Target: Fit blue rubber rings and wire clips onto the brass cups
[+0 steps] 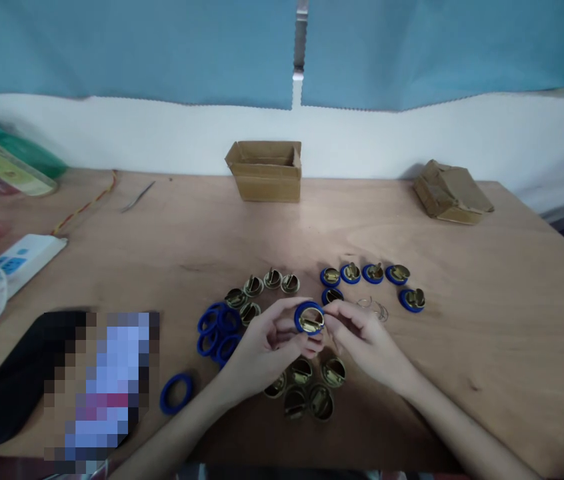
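Observation:
My left hand (275, 343) grips a round brass clip with a blue ring (309, 319) around it between thumb and fingers, metal side up. From the right, my right hand (362, 337) presses its closed fingertips against the ring's edge. Plain brass clips (321, 402) lie below my hands, and a further group of brass clips (253, 286) sits beyond the left one. Loose blue rings (208, 321) are heaped beside my left wrist, partly covered by it. Several blue-ringed clips (373, 273) stand in a curve past my right hand, near thin wire loops (379, 310).
An open cardboard box (269, 187) stands at the back, with a crumpled cardboard box (452, 193) to its right. Tweezers (138, 197), a white power strip (32, 257) and a pixelated phone-like object (107, 380) are at left. One blue ring (176, 393) lies apart.

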A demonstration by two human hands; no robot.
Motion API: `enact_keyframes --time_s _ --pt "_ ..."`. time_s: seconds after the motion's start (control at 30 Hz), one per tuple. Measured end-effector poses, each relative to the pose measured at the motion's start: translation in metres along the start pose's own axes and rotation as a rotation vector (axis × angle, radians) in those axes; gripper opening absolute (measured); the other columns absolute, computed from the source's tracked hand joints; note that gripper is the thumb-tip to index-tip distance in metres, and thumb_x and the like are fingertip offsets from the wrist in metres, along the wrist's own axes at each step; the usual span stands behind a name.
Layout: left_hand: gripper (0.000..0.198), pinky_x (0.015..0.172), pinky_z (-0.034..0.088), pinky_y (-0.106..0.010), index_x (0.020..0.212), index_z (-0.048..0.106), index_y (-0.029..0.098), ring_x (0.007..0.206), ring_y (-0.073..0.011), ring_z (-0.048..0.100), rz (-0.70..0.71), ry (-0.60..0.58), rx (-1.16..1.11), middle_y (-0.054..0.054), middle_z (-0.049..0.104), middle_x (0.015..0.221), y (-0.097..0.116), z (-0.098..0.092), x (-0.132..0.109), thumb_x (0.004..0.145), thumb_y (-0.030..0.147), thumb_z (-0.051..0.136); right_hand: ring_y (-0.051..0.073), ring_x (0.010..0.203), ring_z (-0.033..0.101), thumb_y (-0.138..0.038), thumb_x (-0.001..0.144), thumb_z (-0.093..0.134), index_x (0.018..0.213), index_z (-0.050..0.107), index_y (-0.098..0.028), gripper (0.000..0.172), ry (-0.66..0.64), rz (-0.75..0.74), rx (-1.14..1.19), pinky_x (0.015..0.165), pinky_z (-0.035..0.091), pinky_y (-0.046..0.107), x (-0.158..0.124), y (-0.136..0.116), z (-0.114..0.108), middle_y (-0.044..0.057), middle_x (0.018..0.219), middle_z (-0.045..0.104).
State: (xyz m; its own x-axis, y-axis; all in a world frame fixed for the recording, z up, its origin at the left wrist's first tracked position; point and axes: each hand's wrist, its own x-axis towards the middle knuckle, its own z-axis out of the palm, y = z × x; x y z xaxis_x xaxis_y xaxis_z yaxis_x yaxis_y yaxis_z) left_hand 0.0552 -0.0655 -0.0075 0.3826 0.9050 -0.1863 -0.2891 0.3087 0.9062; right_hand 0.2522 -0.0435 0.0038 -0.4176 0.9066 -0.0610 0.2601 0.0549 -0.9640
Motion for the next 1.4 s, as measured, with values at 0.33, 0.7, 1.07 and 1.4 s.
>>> enact_keyframes --time_s 0.33,0.7,1.07,1.4 --pt "0.030 0.083 0.066 -0.039 0.127 0.058 0.024 0.095 -0.0253 0.079 0.015 -0.024 0.045 -0.010 0.077 0.112 0.010 0.000 -0.001 0.099 0.036 0.060 0.017 0.078 0.058 -0.029 0.102 0.051 0.094 0.063 -0.021 0.017 0.019 -0.133 -0.113 0.069 0.047 0.030 -0.001 -0.001 -0.006 0.001 0.084 0.061" --pt "0.021 0.072 0.063 -0.030 0.108 0.060 0.022 0.075 -0.0182 0.077 0.040 -0.029 0.381 -0.003 0.077 0.086 0.016 -0.004 -0.003 0.104 0.037 0.047 0.016 0.071 0.056 -0.023 0.101 0.051 0.087 0.061 -0.021 0.017 0.076 -0.328 -0.263 0.062 0.046 0.030 -0.002 -0.004 -0.006 0.001 0.078 0.058" --pt "0.024 0.085 0.056 -0.030 0.124 0.061 0.026 0.103 -0.0196 0.068 0.199 0.018 0.454 -0.005 0.071 0.112 0.013 -0.007 -0.002 0.102 0.028 0.052 0.021 0.089 0.069 -0.015 0.103 0.049 0.133 0.057 -0.023 0.031 0.135 -0.595 -0.655 0.078 0.060 0.037 -0.013 0.008 -0.006 0.009 0.104 0.071" --pt "0.037 0.099 0.052 -0.030 0.124 0.054 0.025 0.118 -0.0193 0.064 0.279 0.140 0.255 -0.008 0.065 0.128 0.004 -0.007 0.001 0.091 0.019 0.069 0.017 0.067 0.064 -0.035 0.104 0.051 0.116 0.063 -0.023 0.021 0.247 -0.239 -0.605 0.060 0.051 0.030 -0.010 -0.011 -0.046 0.002 0.081 0.068"
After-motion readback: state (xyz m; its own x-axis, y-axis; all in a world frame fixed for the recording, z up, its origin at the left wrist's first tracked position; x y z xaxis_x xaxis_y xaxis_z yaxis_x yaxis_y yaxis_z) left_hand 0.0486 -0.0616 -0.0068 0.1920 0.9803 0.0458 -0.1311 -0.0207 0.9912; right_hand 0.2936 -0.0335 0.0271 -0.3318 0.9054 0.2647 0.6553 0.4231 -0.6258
